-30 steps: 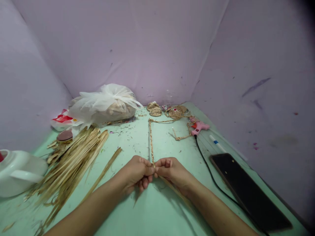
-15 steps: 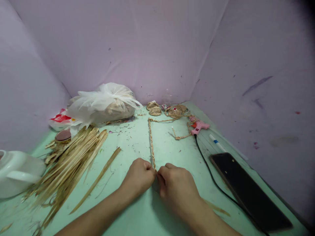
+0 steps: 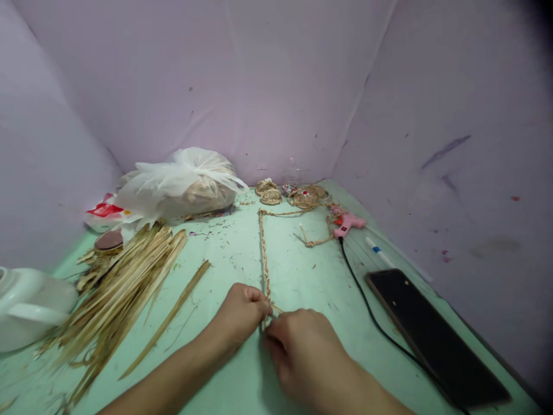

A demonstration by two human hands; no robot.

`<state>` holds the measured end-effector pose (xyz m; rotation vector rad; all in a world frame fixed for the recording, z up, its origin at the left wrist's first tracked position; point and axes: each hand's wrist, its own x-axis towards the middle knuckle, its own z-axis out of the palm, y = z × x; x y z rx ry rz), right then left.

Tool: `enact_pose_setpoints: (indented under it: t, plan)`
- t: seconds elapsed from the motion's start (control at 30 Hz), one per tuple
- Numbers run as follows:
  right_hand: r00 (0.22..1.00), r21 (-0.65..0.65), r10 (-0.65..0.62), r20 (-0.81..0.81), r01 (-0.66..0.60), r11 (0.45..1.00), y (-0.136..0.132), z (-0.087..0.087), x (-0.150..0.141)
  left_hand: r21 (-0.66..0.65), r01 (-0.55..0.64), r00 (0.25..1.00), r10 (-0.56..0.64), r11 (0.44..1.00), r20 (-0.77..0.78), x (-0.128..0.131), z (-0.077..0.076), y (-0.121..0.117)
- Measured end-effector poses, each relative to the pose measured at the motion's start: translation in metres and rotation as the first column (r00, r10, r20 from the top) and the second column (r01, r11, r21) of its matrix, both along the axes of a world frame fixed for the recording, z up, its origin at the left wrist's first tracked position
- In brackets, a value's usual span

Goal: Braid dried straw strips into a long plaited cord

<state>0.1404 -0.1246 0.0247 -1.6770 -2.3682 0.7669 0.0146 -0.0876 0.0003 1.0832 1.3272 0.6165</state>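
Observation:
A thin tan braid (image 3: 264, 253) of dried plant fibre runs down the table toward me, then bends right at its far end. At its near end my left hand (image 3: 244, 314) pinches it between thumb and fingers. Just to the right and slightly nearer, my right hand (image 3: 306, 351) is closed on a loose strand end below the pinch; its fingertips are partly hidden. A short strand sticks out to the right between the two hands. Left of my left arm lies a single dried strip (image 3: 166, 317), beside a big bundle of dried strips (image 3: 125, 294).
At the left stands a white pitcher (image 3: 34, 308). A white plastic bag (image 3: 181, 184) lies at the back, near round woven pieces (image 3: 271, 197). On the right are a pink glue gun (image 3: 349, 223) with black cord, a white pen (image 3: 380, 252) and a black phone (image 3: 436, 334).
My right hand has moved down and nearer to me, away from my left hand. A strand now shows sticking out to the right. My left hand keeps its pinch at nearly the same place.

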Motion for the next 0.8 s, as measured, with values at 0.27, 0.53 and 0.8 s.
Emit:
enact_pose_setpoints:
  t: [0.27,0.53,0.8]
  plan:
    - [0.708,-0.291,-0.381,-0.594,0.252,0.923,0.036,-0.011,0.019,-0.002,0.082,0.996,-0.082,0.997,-0.025,-0.003,0.010,0.002]
    - [0.550,-0.557,-0.511,-0.660,0.098,0.825,0.035,-0.025,0.000,0.068,0.231,0.966,-0.221,0.970,-0.133,-0.007,0.015,0.007]
    - [0.491,-0.567,-0.564,-0.664,0.161,0.808,0.035,-0.023,-0.001,0.148,0.357,0.908,-0.306,0.922,-0.285,-0.014,0.012,0.008]
